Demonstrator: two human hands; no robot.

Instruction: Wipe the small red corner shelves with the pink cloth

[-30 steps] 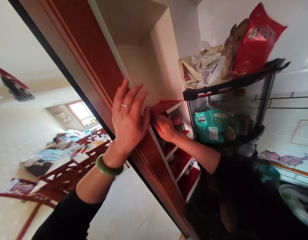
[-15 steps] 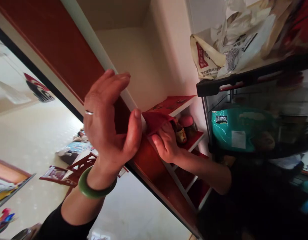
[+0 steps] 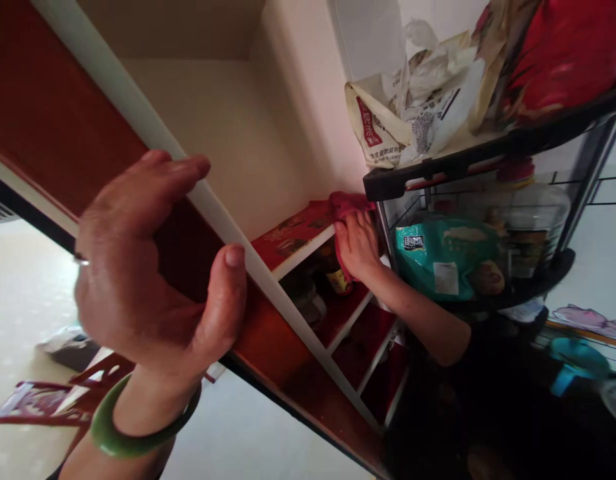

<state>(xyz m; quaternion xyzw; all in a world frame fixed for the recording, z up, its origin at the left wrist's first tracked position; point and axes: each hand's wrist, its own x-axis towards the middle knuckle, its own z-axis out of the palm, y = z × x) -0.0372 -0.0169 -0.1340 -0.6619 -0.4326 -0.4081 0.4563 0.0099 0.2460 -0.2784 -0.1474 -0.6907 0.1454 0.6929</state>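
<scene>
My left hand [image 3: 138, 260], with a ring and a green bangle [image 3: 133, 433], is at the brown side panel [image 3: 283, 347] of a cabinet. Its thumb stands apart from its curved fingers, whose tips come to the panel's white front edge [image 3: 215, 213]; nothing lies between them. A red cloth [image 3: 345, 203] is under my right hand [image 3: 359, 243], bunched around the front edge at the right end of the red-covered shelf [image 3: 298, 233]. Part of the cloth hangs below that edge. My right fingers press on it, their tips partly hidden in its folds.
Below the shelf stand a jar [image 3: 311, 303] and a yellow-labelled bottle [image 3: 341, 281]. Close on the right, a black rack [image 3: 438, 167] carries plastic bags [image 3: 383, 127], a teal package [image 3: 433, 253] and a clear jug [image 3: 533, 213]. A wooden chair [image 3: 38, 403] appears at lower left.
My right hand has moved the red cloth from the shelf's left end to its right end by the rack. My left hand stays at the cabinet edge while the view has shifted.
</scene>
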